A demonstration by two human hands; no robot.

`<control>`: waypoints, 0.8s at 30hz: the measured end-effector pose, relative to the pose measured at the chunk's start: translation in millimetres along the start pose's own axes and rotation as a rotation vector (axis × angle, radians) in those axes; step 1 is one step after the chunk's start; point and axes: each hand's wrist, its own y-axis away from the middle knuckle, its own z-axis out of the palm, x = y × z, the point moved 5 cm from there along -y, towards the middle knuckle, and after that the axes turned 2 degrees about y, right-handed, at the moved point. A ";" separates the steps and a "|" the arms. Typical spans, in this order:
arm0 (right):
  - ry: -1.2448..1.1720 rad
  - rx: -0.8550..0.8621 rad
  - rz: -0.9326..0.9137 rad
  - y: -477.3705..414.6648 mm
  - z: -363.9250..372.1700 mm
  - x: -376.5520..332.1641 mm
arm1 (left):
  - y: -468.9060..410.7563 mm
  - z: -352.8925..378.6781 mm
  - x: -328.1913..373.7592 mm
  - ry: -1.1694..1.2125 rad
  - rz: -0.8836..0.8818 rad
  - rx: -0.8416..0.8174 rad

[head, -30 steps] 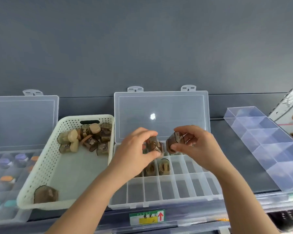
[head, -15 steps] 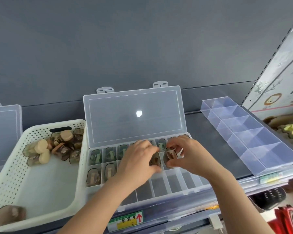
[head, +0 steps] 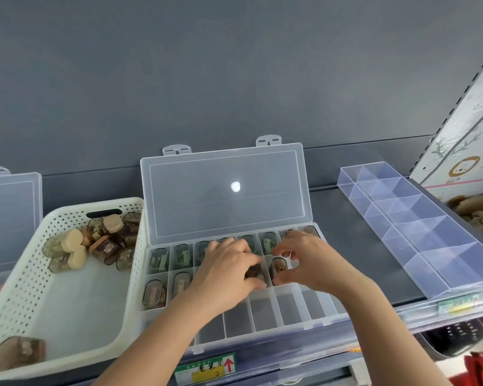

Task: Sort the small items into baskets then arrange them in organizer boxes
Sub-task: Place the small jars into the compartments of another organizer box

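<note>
Head: left hand (head: 229,270), right hand (head: 315,260) curled, each pinching brown item (head: 278,267).

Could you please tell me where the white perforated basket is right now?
In the head view, the white perforated basket sits at lower left, directly beside the open organizer box on its left edge.

A second ago I had both hands raised above the organizer box (head: 265,313). Now my left hand (head: 229,270) has lowered its brown case (head: 253,273) into a middle-row compartment. My right hand (head: 315,260) has seated the other case (head: 278,267) in the next one, fingers curled round it.
</note>
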 end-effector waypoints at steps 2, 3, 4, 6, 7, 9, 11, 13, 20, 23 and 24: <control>-0.005 0.010 0.000 -0.7 -0.3 -0.2 | -0.5 0.6 0.1 0.002 0.003 0.005; -0.005 0.012 0.000 -1.2 -0.2 -0.6 | -0.7 1.2 0.3 0.006 0.003 0.008; -0.001 0.010 0.000 -1.7 0.2 -0.9 | -0.6 1.7 0.5 0.013 0.003 0.012; 0.009 0.004 -0.002 -2.8 0.9 -1.1 | -0.1 2.7 0.8 0.023 0.003 0.021; 0.015 0.000 -0.004 -3.0 1.0 -1.3 | 0.3 2.9 1.0 0.021 0.006 0.023; 0.024 -0.007 -0.008 -4.0 0.4 -3.5 | 2.3 1.6 0.7 0.020 0.009 0.033; 0.010 0.010 -0.019 -6.8 -1.9 -10.7 | 5.2 -3.8 -1.7 0.041 0.001 0.066; -0.010 0.062 -0.053 -11.9 -5.9 -24.4 | 9.5 -14.3 -7.3 0.072 -0.021 0.118; -0.072 0.179 -0.295 -43.8 -5.9 -108.8 | 49.2 -74.7 -68.4 0.018 -0.206 0.284; -0.047 0.145 -0.404 -58.7 4.6 -150.7 | 81.9 -93.4 -109.9 -0.083 -0.372 0.260; -0.029 0.123 -0.439 -63.3 9.8 -164.6 | 94.0 -97.2 -123.4 -0.132 -0.425 0.214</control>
